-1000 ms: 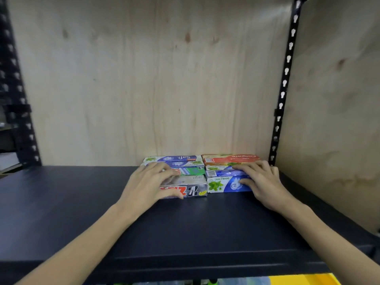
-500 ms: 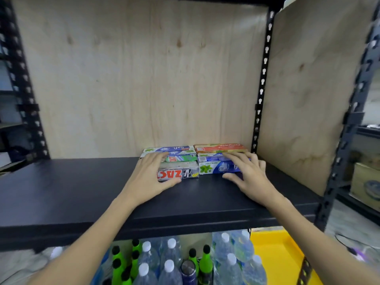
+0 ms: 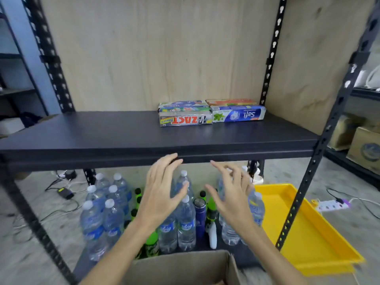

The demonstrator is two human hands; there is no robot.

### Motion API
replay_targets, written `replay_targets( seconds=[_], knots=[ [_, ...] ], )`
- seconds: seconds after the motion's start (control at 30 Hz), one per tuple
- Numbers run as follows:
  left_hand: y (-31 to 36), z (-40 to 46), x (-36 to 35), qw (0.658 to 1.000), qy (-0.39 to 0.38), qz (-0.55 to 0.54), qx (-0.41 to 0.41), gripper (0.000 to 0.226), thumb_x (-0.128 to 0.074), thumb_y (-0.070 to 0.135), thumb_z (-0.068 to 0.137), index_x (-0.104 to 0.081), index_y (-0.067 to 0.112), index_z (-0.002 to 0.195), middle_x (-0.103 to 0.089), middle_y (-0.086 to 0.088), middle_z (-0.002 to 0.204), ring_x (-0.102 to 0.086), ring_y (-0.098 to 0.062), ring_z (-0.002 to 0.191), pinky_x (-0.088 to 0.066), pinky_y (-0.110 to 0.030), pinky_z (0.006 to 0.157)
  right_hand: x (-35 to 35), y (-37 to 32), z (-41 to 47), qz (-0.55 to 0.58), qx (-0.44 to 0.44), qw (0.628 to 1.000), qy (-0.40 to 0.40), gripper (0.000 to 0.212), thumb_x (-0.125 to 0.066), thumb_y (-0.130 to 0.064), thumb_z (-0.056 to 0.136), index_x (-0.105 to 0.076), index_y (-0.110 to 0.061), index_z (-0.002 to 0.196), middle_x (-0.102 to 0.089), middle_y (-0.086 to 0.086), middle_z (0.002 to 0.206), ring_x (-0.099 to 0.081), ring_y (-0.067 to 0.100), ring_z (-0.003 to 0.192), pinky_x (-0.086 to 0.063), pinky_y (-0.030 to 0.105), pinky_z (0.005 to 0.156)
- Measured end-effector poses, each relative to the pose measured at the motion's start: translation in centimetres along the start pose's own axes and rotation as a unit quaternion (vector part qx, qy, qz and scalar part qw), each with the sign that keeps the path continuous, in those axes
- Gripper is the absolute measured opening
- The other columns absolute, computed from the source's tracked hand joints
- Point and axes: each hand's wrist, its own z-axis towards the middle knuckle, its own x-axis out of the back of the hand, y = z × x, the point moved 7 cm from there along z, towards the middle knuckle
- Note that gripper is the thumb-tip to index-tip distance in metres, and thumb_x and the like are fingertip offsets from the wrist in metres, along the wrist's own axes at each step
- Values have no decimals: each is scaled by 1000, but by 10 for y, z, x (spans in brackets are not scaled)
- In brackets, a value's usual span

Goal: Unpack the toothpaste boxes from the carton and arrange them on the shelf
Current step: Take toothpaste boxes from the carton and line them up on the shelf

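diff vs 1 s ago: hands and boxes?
Both hands let go of the toothpaste boxes and pulled back off the shelf. The left hand and right hand now hover open and empty below its front edge, above the carton. Unchanged: the ZACT box and Safi box sit side by side in front of the back rows.

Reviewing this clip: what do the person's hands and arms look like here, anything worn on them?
Both hands are bare: no gloves, and no rings or watch that the head view shows. The left hand and right hand lead into bare forearms with no sleeves visible up to the frame edge. No markings or straps show, though motion blur softens the fingers.
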Motion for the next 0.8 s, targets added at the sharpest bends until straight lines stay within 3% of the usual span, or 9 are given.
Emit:
replay_targets(
  seconds=[0.2, 0.37, 0.47, 0.53, 0.63, 0.8],
  knots=[
    [-56, -118, -29, 986, -55, -3, 156, 59, -62, 47, 93, -42, 26, 144, -46, 14, 137, -39, -4, 128, -32, -24, 108, -78, 12, -93, 48, -82, 991, -94, 62, -60, -58, 93, -38, -43, 149, -37, -12, 140, -31, 16, 129, -25, 35, 96],
    [-91, -200, -56, 957, -114, 9, 265, 60, -62, 50, 91, -43, 25, 142, -52, 13, 126, -48, -8, 119, -33, -23, 99, -141, 24, -162, 81, -120, 972, -185, 61, -58, -56, 95, -36, -42, 149, -39, -16, 144, -29, 13, 135, -30, 41, 103],
    [-110, -248, -73, 933, -148, 23, 327, 59, -65, 50, 91, -46, 25, 141, -54, 12, 125, -51, -8, 118, -34, -22, 93, -177, 37, -207, 101, -157, 955, -231, 58, -59, -52, 96, -37, -38, 148, -43, -17, 140, -32, 9, 126, -31, 37, 98],
    [-123, -281, -86, 917, -173, 13, 359, 57, -67, 47, 90, -48, 24, 139, -55, 10, 123, -53, -10, 117, -35, -23, 96, -195, 47, -238, 117, -190, 942, -250, 54, -63, -45, 96, -40, -37, 145, -49, -17, 135, -36, 10, 118, -32, 33, 95],
    [-144, -341, -112, 881, -205, -26, 426, 51, -70, 42, 89, -50, 24, 132, -56, 7, 116, -57, -15, 113, -46, -34, 98, -222, 65, -288, 122, -228, 921, -291, 58, -72, -32, 92, -39, -42, 138, -57, -17, 127, -42, 14, 112, -34, 25, 90],
    [-148, -432, -163, 793, -317, -85, 513, 61, -67, 49, 90, -43, 23, 139, -53, 3, 134, -54, -15, 123, -47, -39, 104, -247, 97, -360, 3, -280, 881, -381, 59, -67, -53, 90, -49, -27, 140, -54, 0, 136, -40, 23, 121, -31, 41, 93]
  ],
)
